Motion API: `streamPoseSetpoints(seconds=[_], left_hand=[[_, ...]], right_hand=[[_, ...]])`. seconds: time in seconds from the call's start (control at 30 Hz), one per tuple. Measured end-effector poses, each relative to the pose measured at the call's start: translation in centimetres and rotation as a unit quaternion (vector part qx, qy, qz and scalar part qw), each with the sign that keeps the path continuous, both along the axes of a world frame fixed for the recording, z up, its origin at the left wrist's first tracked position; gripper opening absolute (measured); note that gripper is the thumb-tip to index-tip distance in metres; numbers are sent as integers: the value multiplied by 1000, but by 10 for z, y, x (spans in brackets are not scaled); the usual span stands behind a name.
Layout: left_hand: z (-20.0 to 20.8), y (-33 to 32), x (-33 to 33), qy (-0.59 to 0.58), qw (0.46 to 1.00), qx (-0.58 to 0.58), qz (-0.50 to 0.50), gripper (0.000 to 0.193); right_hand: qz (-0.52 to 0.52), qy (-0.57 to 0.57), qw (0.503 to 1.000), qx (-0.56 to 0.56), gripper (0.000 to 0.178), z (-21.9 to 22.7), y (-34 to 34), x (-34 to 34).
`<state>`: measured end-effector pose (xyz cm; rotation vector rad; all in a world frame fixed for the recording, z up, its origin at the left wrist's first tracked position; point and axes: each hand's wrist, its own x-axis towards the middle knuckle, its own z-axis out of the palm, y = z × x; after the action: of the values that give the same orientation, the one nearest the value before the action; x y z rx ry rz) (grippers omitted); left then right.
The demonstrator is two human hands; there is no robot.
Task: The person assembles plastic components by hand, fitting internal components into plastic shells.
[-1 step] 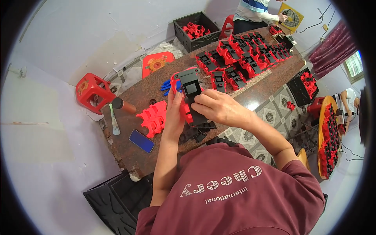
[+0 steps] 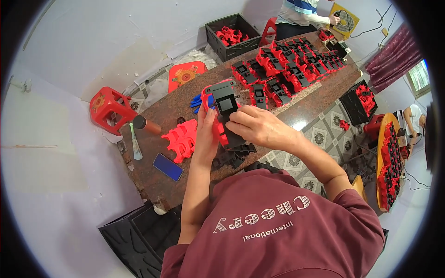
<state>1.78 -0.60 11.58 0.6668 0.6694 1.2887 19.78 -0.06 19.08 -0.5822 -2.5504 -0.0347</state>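
Observation:
My left hand is closed round the red edge of a plastic housing with a black face and a square window, holding it tilted above the table. My right hand has its fingers bent together against the black face, just below the window; whatever they pinch is hidden. Left of the housing lie bare red plastic shells, and some blue pieces sit behind it. Loose black parts are partly covered by my hands and the housing.
Rows of red-and-black housings fill the table's far right. A phone, a brown cylinder and a pale flat tool lie at left. Red stools and a black crate stand beyond. A co-worker is at the far end.

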Motion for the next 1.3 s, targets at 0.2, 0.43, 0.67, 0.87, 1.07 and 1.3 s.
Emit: streamPoseSetpoints(seconds=[0.2,0.43,0.67,0.87,1.07,1.3], left_hand=[[-6,4,-4,0,998,59,-10,51],[-3,0,-2,14,1000,-6,10,57],[-6,-1,11,-8,997,-53,-47,59],[-60,-7,21,6,996,-92,-9,45],[-93,-5,16,-70,979,-184,45,59],[-81,-5,54,123,986,-110,33,66]], right_hand=[[12,-4,1000,12,21,-5,3,-6],[-18,130,985,-114,39,-17,26,5],[-89,367,728,-573,44,-57,49,-5],[-128,234,723,-637,55,-73,47,0],[-44,281,637,-716,100,-133,-5,29],[-157,371,590,-700,78,-146,-18,40]])
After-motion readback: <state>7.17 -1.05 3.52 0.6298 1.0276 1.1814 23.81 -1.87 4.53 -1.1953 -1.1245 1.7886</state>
